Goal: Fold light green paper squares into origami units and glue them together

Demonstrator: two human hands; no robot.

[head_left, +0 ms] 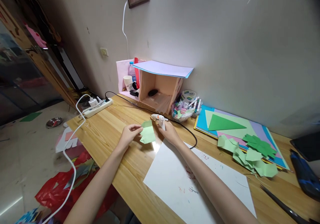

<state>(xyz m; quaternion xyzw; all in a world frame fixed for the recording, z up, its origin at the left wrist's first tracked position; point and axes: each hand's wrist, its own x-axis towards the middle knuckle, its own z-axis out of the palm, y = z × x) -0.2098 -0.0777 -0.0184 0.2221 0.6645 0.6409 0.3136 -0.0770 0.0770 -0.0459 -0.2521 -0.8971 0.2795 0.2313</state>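
My left hand [130, 134] pinches the left edge of a light green folded paper piece [148, 134] just above the wooden table. My right hand [170, 133] is wrapped around the handle of a white glue gun [160, 118], whose nozzle points left, close to the upper right corner of the paper. A black cord [183, 126] curves over the table beside the glue gun. Under my right forearm lies a large white sheet [172, 180] with coloured marks.
A cardboard box [160, 100] with a purple top stands at the back, beside a clear bowl [182, 112] of scraps and markers. Coloured paper [250, 124] and crumpled green pieces [250, 159] lie right. A power strip [98, 107] sits at the left edge, near a red bag [57, 187] below.
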